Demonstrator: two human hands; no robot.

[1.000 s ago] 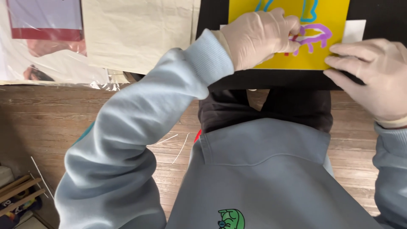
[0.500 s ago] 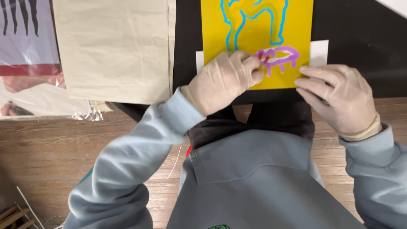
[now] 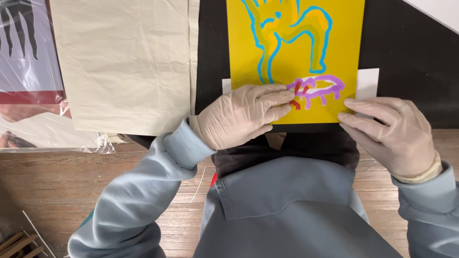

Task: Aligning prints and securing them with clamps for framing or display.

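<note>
A yellow sheet (image 3: 334, 43) with blue and orange outlines and a purple shape (image 3: 321, 87) lies on a black surface (image 3: 406, 62), over a white sheet (image 3: 368, 79). My left hand (image 3: 244, 114), in a pale glove, presses its fingertips on the sheet's lower left part, beside small red marks (image 3: 296, 95) near the purple shape. My gloved right hand (image 3: 392, 134) rests with its fingertips on the sheet's lower right corner. Neither hand holds a tool.
A large cream paper (image 3: 124, 62) lies to the left of the black surface. Further left sits a plastic-wrapped print (image 3: 28, 71) in purple, red and black. Below is a wooden floor (image 3: 57, 191), with wooden sticks (image 3: 19, 239) at the lower left.
The view has tilted up, so more of the yellow sheet shows. My left fingertips stay at the purple shape, and my right hand sits lower on the sheet's corner.
</note>
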